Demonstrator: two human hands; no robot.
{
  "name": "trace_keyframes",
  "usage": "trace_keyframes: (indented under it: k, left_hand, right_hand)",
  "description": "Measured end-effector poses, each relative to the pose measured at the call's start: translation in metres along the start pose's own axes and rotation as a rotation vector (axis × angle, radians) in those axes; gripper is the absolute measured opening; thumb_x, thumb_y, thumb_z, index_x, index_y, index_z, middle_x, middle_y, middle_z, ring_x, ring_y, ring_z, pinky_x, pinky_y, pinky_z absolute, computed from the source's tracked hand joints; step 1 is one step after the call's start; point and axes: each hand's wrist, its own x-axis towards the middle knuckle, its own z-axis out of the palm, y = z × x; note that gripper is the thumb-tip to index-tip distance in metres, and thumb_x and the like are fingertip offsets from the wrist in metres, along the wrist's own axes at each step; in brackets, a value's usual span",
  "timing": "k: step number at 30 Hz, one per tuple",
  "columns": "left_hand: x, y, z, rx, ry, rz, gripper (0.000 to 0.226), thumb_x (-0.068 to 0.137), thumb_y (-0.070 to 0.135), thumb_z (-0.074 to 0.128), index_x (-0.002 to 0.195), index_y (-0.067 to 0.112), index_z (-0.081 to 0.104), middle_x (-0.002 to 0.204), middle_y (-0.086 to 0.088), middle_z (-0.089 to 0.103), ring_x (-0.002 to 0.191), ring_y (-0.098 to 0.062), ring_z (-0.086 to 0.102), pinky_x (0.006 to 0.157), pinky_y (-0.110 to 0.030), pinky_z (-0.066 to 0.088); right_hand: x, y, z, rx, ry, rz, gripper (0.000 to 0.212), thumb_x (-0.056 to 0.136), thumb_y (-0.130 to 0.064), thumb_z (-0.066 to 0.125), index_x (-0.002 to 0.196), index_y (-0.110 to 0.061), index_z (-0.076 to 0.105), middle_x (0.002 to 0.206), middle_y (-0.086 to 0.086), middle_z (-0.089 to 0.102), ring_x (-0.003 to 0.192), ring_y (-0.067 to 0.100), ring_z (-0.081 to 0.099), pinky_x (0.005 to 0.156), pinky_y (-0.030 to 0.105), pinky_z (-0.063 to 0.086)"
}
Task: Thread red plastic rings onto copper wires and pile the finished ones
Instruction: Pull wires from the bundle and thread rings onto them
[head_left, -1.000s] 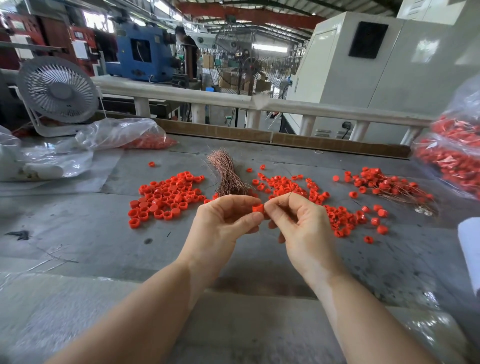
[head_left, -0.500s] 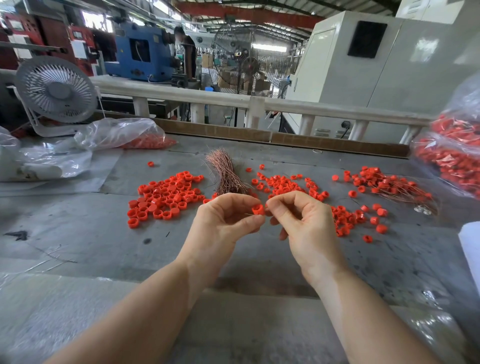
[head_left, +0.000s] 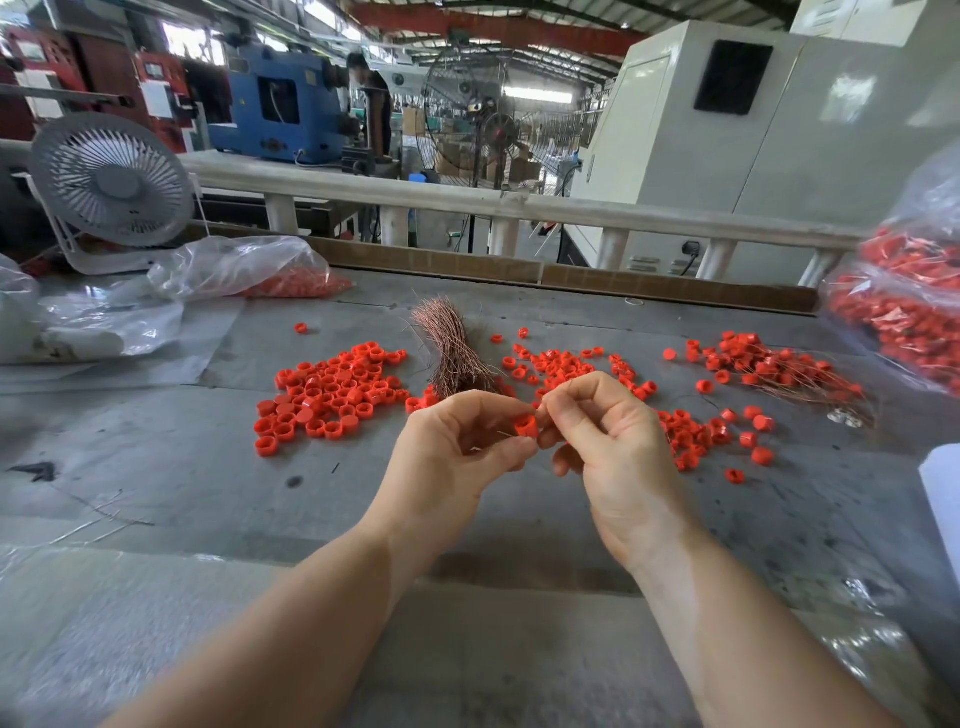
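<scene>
Pinching one red ring (head_left: 524, 426) between curled fingertips: left hand (head_left: 457, 457) and right hand (head_left: 608, 441), raised above the desk (head_left: 156, 467) middle. Copper wire bundle (head_left: 452, 348) toward the far edge; loose rings (head_left: 327, 395) left of it; finished pile (head_left: 779, 364) toward the right edge.

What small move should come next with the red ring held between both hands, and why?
Probably draw the thin copper wire further through. The left hand pinches the small red plastic ring above the grey worktable; the right hand pinches the wire beside it, and a short tip seems to show on the ring's left. Then it likely goes on the far-right pile of wired red rings.
</scene>
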Motion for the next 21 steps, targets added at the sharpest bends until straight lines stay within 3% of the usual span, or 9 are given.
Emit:
trace_keyframes:
  k: [4, 14, 21]
  left_hand:
    - [-0.0017, 0.0007, 0.0005, 0.068, -0.007, 0.046, 0.025, 0.072, -0.012, 0.069, 0.080, 0.012, 0.067, 0.066, 0.007, 0.067, 0.060, -0.003, 0.058, 0.062, -0.014, 0.049]
    - [-0.0045, -0.0005, 0.0036, 0.182, -0.021, 0.132, 0.029, 0.071, -0.011, 0.071, 0.073, 0.017, 0.064, 0.066, 0.008, 0.066, 0.063, -0.003, 0.060, 0.064, -0.015, 0.049]
    - [0.0000, -0.0026, -0.0004, 0.044, 0.006, 0.036, 0.033, 0.071, -0.014, 0.068, 0.080, 0.018, 0.068, 0.068, 0.004, 0.068, 0.063, -0.007, 0.061, 0.062, -0.015, 0.050]
  right_hand:
    - [0.0001, 0.0019, 0.0009, -0.002, -0.003, 0.015, 0.022, 0.092, -0.003, 0.051, 0.073, -0.013, 0.054, 0.060, -0.004, 0.062, 0.055, 0.007, 0.057, 0.046, 0.017, 0.042]
    - [0.0013, 0.0011, 0.0007, 0.074, 0.067, 0.042, 0.028, 0.093, 0.000, 0.047, 0.069, -0.014, 0.049, 0.054, -0.001, 0.059, 0.045, 0.007, 0.052, 0.043, 0.017, 0.041]
    - [0.0003, 0.0004, 0.0008, 0.026, 0.104, 0.039, 0.017, 0.092, -0.006, 0.053, 0.076, -0.012, 0.055, 0.059, 0.002, 0.066, 0.051, 0.009, 0.060, 0.046, 0.018, 0.046]
